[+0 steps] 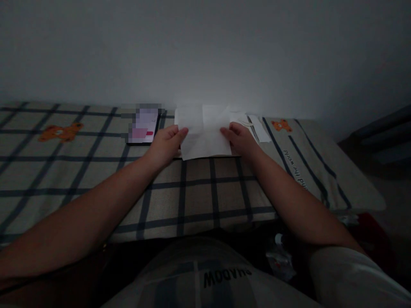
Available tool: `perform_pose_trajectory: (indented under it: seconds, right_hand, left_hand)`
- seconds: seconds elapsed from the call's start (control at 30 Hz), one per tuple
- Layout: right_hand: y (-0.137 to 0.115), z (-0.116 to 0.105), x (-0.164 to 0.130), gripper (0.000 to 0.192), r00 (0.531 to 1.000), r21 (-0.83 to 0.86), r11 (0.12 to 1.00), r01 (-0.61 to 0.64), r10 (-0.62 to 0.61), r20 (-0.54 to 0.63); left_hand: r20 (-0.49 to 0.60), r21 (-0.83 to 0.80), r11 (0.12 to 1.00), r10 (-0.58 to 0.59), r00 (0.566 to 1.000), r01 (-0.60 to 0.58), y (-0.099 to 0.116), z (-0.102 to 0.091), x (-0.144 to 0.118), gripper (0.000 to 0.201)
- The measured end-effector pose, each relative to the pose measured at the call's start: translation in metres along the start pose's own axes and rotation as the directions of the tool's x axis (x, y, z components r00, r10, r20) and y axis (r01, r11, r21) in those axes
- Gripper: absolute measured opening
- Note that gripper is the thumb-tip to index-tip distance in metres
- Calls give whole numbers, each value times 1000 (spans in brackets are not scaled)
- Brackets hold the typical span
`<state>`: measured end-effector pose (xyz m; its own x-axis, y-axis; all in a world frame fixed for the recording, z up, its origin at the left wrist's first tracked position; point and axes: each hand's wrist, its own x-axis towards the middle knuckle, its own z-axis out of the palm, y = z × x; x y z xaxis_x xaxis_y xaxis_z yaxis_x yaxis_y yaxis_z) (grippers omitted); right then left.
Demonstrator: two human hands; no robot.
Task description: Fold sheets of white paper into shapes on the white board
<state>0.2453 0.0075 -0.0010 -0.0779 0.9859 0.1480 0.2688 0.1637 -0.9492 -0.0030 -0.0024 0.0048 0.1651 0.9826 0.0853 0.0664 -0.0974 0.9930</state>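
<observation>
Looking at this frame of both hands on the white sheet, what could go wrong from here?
The left hand and right hand press the white sheet onto a soft checked cover, so any crease may come out uneven. More white sheets lie by the right hand and could get dragged along. The phone sits close to the left hand and might get nudged. Dim light also makes edges hard to judge.

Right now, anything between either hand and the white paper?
Nothing visible. The left hand and right hand already touch the white paper at its two side edges. The phone lies off to the left, clear of both.
</observation>
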Motion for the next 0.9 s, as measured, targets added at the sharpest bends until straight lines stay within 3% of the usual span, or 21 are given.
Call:
perform_pose_trajectory:
  seconds: [0.17, 0.33, 0.6, 0.73, 0.9]
  right_hand:
    - [5, -3, 2, 32, 996, 113, 994, 3, -13, 93]
    - [7, -5, 4, 30, 999, 170, 985, 25, -32, 35]
    - [-10, -5, 0, 18, 996, 413, 909, -64, 87, -36]
    - [-16, -7, -1, 19, 988, 420, 900, -117, 146, -38]
    - [-21, -4, -5, 6, 994, 395, 913, -102, 111, 0]
  left_hand:
    - [10, -41, 999, 8, 1000, -8, -1, -3, 1, 23]
    - [70, -34, 997, 72, 995, -70, -2, -7, 6, 22]
    - [158, -160, 982, -73, 985, 98, 4, -10, 8, 36]
    - [247, -277, 952, -62, 967, 132, 10, -15, 10, 38]
    - [388, -356, 910, -61, 920, 211, 9, -19, 13, 44]
